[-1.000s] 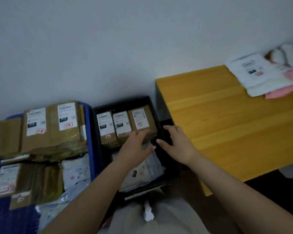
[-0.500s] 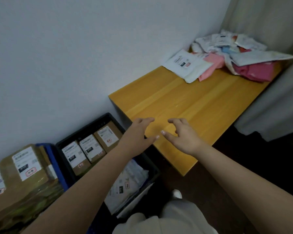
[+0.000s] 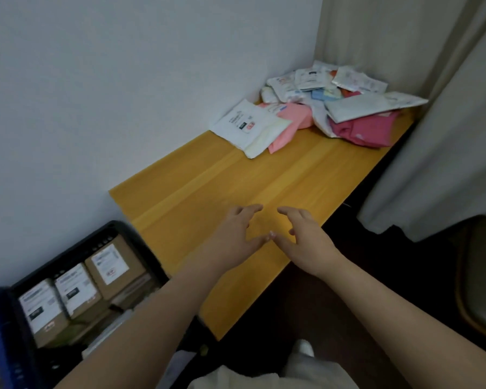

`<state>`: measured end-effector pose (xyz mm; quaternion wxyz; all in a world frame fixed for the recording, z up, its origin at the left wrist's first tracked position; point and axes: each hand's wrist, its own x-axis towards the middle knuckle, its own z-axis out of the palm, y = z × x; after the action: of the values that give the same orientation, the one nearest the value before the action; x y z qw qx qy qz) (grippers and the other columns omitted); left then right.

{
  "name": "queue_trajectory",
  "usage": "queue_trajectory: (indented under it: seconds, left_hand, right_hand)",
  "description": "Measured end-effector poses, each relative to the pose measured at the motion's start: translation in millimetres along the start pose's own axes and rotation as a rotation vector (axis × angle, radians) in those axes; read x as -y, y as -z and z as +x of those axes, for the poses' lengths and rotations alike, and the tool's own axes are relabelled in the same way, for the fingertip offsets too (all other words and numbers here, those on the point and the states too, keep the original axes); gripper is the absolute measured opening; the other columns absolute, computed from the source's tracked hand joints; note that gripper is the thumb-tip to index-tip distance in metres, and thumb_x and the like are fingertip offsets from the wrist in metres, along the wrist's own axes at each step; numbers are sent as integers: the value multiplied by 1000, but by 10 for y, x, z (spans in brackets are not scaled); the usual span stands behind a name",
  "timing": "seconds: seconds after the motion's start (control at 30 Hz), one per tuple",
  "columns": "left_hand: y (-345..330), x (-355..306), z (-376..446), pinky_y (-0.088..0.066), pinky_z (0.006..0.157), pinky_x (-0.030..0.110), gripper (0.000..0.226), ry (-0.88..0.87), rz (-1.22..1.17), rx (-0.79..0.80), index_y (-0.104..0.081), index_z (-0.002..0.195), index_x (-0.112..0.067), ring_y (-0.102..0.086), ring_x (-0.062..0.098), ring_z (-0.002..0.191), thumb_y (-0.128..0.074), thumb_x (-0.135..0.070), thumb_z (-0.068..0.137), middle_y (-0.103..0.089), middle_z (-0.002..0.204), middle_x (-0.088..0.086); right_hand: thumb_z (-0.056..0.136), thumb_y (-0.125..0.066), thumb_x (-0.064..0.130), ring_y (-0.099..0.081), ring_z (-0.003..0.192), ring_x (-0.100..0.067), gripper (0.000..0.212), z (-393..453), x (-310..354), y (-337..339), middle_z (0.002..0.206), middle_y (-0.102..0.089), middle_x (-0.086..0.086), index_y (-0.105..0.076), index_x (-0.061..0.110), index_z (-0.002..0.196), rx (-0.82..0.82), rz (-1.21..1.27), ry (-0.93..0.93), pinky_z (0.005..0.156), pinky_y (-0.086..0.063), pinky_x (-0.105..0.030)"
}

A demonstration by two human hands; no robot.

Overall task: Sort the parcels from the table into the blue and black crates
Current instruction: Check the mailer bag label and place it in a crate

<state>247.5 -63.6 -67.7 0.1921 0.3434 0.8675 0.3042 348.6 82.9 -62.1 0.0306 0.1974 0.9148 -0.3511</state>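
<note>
A heap of soft parcels (image 3: 345, 108) in white, pink and blue bags lies at the far end of the yellow wooden table (image 3: 236, 189); a white bag with a label (image 3: 247, 127) sits nearest. My left hand (image 3: 233, 234) and my right hand (image 3: 300, 237) hover side by side over the table's near part, fingers loosely curled, holding nothing, thumbs almost touching. The black crate (image 3: 115, 234) stands on the floor at lower left with three brown labelled boxes (image 3: 79, 287) in it. Only a corner of the blue crate (image 3: 0, 332) shows at the left edge.
A pale wall runs along the table's left side. A grey curtain (image 3: 438, 136) hangs at the right, beside the parcel heap. A chair edge (image 3: 480, 290) shows at lower right. The floor under the table's near edge is dark.
My view has swung right from the crates to the table. Both hands have left the black crate and moved out over the table, still holding nothing.
</note>
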Motion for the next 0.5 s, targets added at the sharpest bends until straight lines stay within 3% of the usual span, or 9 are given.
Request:
queue_trajectory:
  seconds: [0.13, 0.23, 0.5]
  left_hand:
    - [-339, -525, 499, -50, 88, 32, 64, -13, 14, -61, -37, 145, -32, -55, 10, 111, -62, -49, 89, -42, 136, -5]
    - [-553, -795, 749, -44, 85, 26, 60, 5, -35, -86, -39, 144, -30, -57, 13, 111, -63, -43, 90, -43, 136, -1]
    - [-731, -970, 1429, -48, 86, 28, 59, 81, -72, -95, -42, 142, -29, -57, 12, 107, -65, -42, 89, -43, 137, 1]
  right_hand:
    - [95, -52, 47, -55, 115, -19, 63, 147, -525, 533, 149, -32, 0, -27, 27, 150, -26, 15, 1, 91, -52, -39]
    - [96, -52, 46, -54, 115, -20, 63, 282, -819, 816, 148, -32, -2, -27, 27, 150, -35, 40, 5, 90, -51, -38]
    - [96, -52, 45, -53, 117, -20, 62, 724, -1391, 1096, 148, -32, -2, -30, 25, 150, -49, 150, -16, 90, -48, -33]
